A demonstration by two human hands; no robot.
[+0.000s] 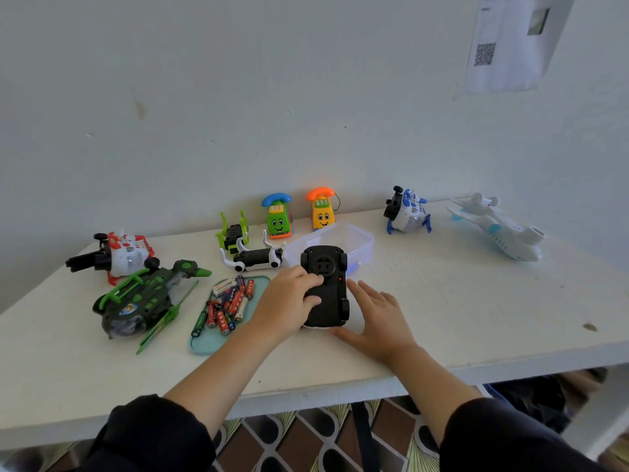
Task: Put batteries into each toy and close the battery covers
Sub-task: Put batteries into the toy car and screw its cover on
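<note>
Our left hand (pixel 289 301) curls its fingers over the black underside of the upturned toy car (pixel 326 287), pressing it down near the middle of the white table (pixel 476 301). Our right hand (pixel 377 315) lies flat beside the car, fingers straight and slightly spread, the thumb at the car's near end. Loose batteries (pixel 228 303) fill a teal tray (pixel 204 345) just left. A sheet with a QR code (pixel 484 54) hangs on the pale wall; the battery labels are too blurred to read.

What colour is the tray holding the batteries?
Light teal, seen in the head view: the tray lies left of the car.
</note>
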